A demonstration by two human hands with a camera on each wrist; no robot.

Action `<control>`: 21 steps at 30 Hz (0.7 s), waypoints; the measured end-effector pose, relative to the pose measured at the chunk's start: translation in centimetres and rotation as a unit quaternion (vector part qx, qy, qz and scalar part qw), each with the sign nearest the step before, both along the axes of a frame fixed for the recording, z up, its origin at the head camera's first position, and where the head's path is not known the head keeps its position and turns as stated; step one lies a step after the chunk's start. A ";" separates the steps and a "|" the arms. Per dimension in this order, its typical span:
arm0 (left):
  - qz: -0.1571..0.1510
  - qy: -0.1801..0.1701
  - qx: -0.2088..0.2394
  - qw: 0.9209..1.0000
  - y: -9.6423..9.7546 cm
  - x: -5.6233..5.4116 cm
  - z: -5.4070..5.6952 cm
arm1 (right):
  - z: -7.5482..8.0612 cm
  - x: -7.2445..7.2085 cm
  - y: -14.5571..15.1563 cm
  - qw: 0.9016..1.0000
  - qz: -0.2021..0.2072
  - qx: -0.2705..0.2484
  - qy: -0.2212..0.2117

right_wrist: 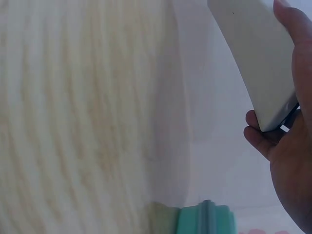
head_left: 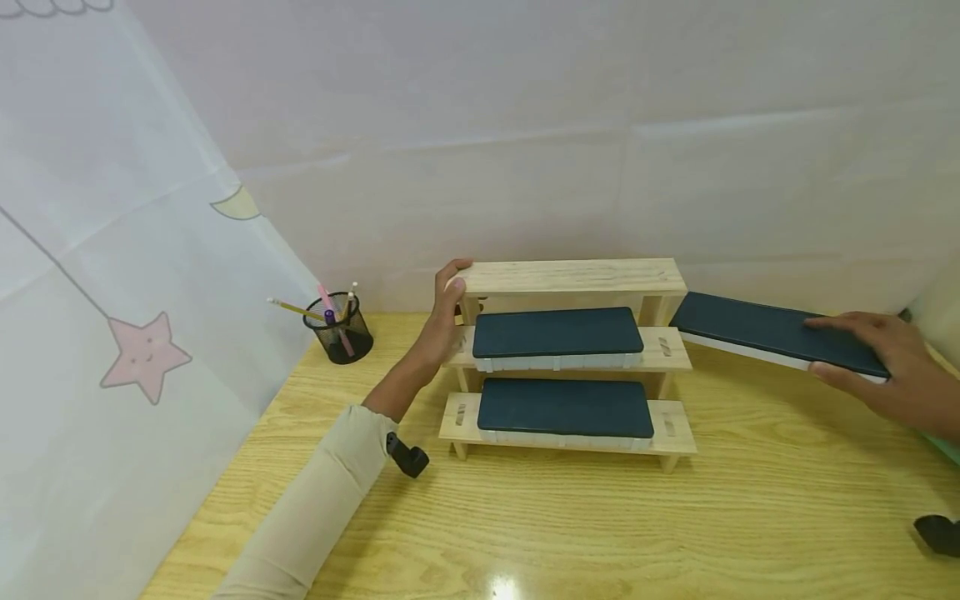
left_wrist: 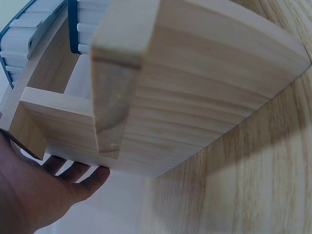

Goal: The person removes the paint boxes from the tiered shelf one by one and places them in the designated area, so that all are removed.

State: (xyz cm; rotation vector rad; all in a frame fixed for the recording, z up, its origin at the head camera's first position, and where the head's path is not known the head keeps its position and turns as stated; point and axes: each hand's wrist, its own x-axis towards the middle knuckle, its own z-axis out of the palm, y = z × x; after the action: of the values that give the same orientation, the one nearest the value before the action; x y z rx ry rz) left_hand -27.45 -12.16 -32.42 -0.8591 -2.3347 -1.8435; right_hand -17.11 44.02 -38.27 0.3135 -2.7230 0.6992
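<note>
A three-tier wooden step shelf (head_left: 570, 276) stands on the table by the wall. At its upper left corner, my left hand (head_left: 441, 323) grips the end of the top board; the left wrist view shows the fingers (left_wrist: 90, 183) reaching round the wood. One long white box with a dark blue lid (head_left: 558, 332) rests on the middle tier, and a similar box (head_left: 566, 407) lies on the bottom tier. To the right of the shelf, my right hand (head_left: 892, 358) holds another blue-lidded box (head_left: 757, 329), tilted, its far end close to the top board.
A black mesh pen cup (head_left: 343, 337) with pencils and pens stands at the back left. In the right wrist view a green box (right_wrist: 204, 219) shows at the bottom. A pale cloth wall (head_left: 525, 183) closes off the back of the wooden table (head_left: 570, 533).
</note>
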 end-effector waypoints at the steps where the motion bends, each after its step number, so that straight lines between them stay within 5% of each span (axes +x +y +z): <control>1: 0.000 -0.001 0.001 1.000 0.0 0.0 0.0 | -0.3 -0.1 0.1 1.000 0.004 -0.004 -0.003; 8: 0.004 0.003 0.003 1.000 0.1 0.0 0.0 | -1.8 -0.7 0.3 1.000 0.015 0.012 -0.012; 21: -0.001 0.004 -0.007 1.000 -0.5 -0.8 -0.7 | -2.3 -0.7 -0.2 0.998 0.026 0.024 -0.049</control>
State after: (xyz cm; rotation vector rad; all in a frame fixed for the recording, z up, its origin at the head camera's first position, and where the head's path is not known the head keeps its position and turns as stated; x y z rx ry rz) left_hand -28.25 -12.62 -33.14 -0.8671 -2.3461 -1.8237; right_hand -17.81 43.83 -40.52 0.3722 -2.8364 0.6818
